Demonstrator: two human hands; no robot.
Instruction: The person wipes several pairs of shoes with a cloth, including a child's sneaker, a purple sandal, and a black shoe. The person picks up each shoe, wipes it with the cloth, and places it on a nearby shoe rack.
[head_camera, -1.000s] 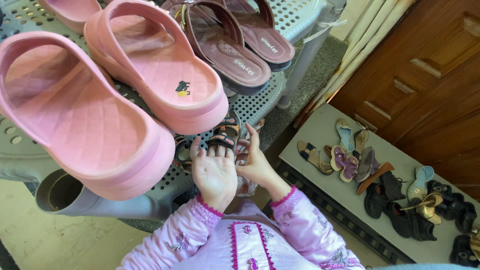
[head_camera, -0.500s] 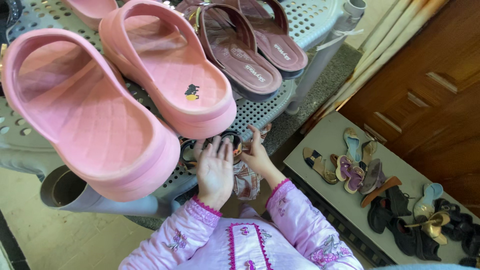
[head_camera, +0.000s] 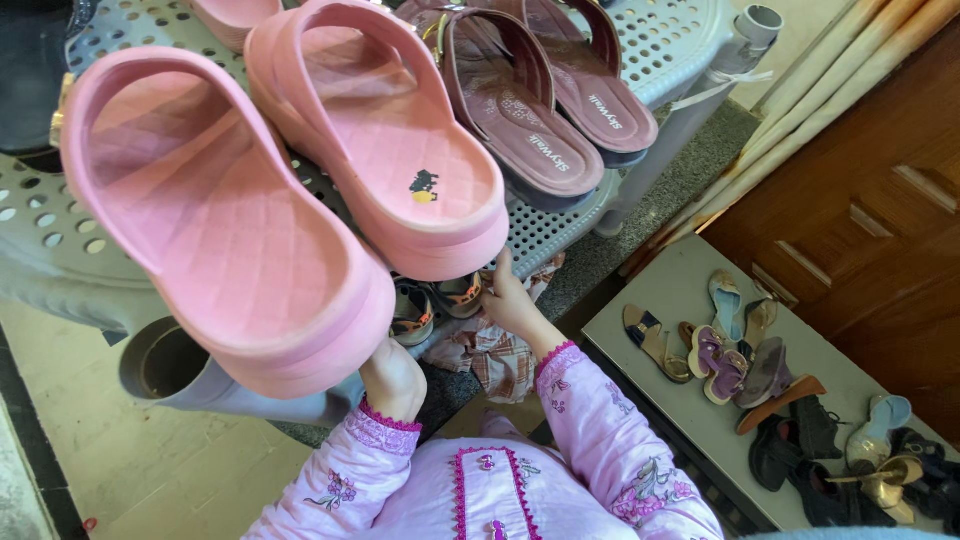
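Both hands had slid further under the grey rack (head_camera: 560, 235) since the earlier frame. Left hand (head_camera: 392, 375) was mostly hidden below the near pink slipper (head_camera: 225, 215); grip couldn't be told. Right hand (head_camera: 508, 298) reached toward the small sandals (head_camera: 440, 300) on the lower shelf, fingers loosely spread, holding nothing visible. Checked cloth (head_camera: 490, 355) lay just beneath. Farther right, a low shelf (head_camera: 660, 290) carried mixed shoes.
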